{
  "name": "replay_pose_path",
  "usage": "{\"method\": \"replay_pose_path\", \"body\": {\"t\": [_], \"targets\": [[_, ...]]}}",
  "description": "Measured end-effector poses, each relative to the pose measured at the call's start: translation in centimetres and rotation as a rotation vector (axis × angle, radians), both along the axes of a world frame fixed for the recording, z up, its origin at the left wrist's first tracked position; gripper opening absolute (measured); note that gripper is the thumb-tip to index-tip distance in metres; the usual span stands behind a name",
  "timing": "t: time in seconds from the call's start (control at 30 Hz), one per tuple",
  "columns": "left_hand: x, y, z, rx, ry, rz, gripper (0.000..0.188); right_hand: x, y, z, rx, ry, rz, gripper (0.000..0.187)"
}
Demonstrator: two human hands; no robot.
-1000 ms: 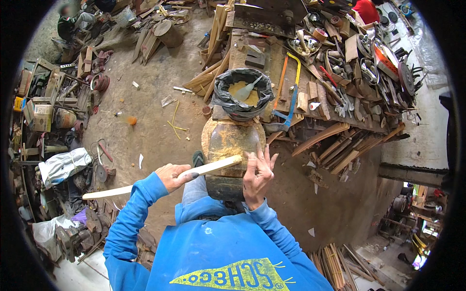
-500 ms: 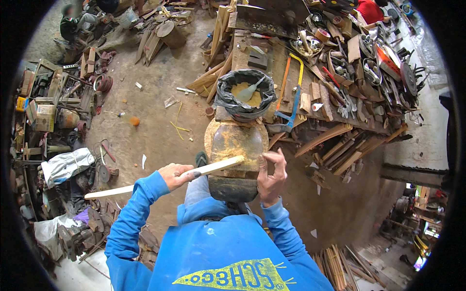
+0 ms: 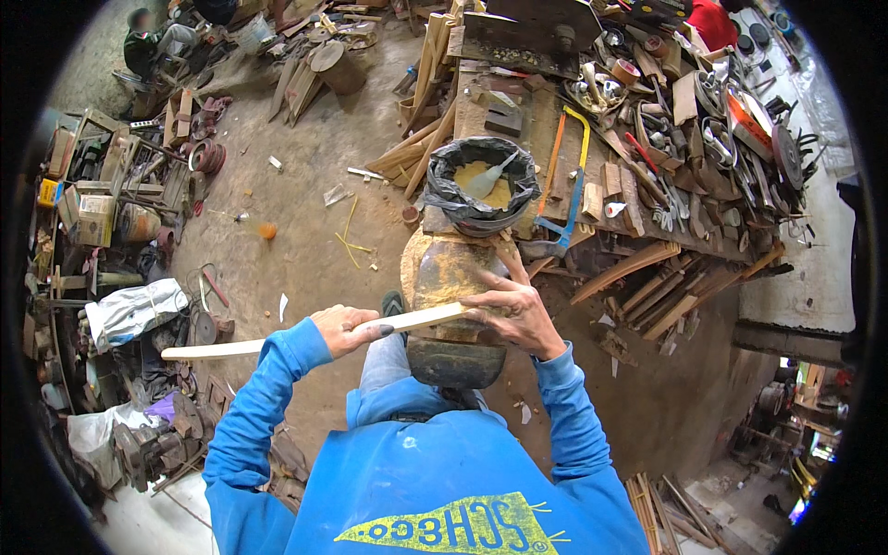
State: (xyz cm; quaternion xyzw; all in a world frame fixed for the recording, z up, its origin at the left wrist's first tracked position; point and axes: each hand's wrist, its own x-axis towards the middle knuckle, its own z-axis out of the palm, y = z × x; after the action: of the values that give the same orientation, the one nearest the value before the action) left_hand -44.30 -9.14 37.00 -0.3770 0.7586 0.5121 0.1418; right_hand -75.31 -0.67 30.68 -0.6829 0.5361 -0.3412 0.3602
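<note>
My left hand (image 3: pixel 344 328) grips a long pale wooden strip (image 3: pixel 231 349) near its middle; the strip runs from lower left up toward the right. My right hand (image 3: pixel 513 308) rests fingers-spread over the strip's right end, pressing it onto a rounded, yellow-smeared block (image 3: pixel 448 273) in front of me. A dark rounded base (image 3: pixel 453 363) sits just under the block. Beyond the block stands a black-lined bucket (image 3: pixel 481 182) of yellow paste with a pale spatula stuck in it.
A cluttered workbench (image 3: pixel 647 157) with a yellow-framed hacksaw (image 3: pixel 572 171), metal tools and wood offcuts fills the right. Curved wooden pieces (image 3: pixel 638 277) lean below it. Scrap, boxes and a white sack (image 3: pixel 134 310) line the left. A person (image 3: pixel 153 42) sits far back left on the dirt floor.
My right hand dropped from raised, open fingers onto the strip's right end over the block. The strip tilted slightly and its right end now lies under that hand.
</note>
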Motion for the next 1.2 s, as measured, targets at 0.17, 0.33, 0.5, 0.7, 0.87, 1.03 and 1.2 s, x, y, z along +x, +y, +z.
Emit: {"method": "replay_pose_path", "body": {"t": [0.17,0.33,0.5,0.7,0.87,1.03,1.2], "targets": [[-0.2,-0.4,0.4,-0.023,-0.107,-0.039,0.053,0.2,0.2,-0.4,-0.007,-0.049,0.038,0.023],[-0.3,-0.6,0.7,-0.056,-0.076,-0.059,0.055,0.4,-0.2,0.7,0.069,-0.127,0.054,0.026],[-0.2,-0.7,0.5,0.023,-0.051,-0.019,0.057,0.2,1.2,2.1,-0.112,-0.153,-0.094,0.033],[-0.1,-0.8,-0.1,0.064,-0.071,-0.030,0.057,0.8,2.4,3.2,-0.368,0.121,-0.193,0.031],[-0.1,-0.8,-0.1,0.081,-0.068,-0.016,0.055,0.3,-1.2,5.8,-0.315,-0.023,-0.789,0.022],[0.0,-0.6,-0.4,0.098,-0.041,0.012,0.057,-1.5,-9.0,6.2,-0.197,0.413,-0.652,0.031],[0.5,-0.4,-1.6,0.166,-0.044,0.039,0.059,0.7,-13.6,4.1,0.097,0.589,-0.693,0.043]]}}
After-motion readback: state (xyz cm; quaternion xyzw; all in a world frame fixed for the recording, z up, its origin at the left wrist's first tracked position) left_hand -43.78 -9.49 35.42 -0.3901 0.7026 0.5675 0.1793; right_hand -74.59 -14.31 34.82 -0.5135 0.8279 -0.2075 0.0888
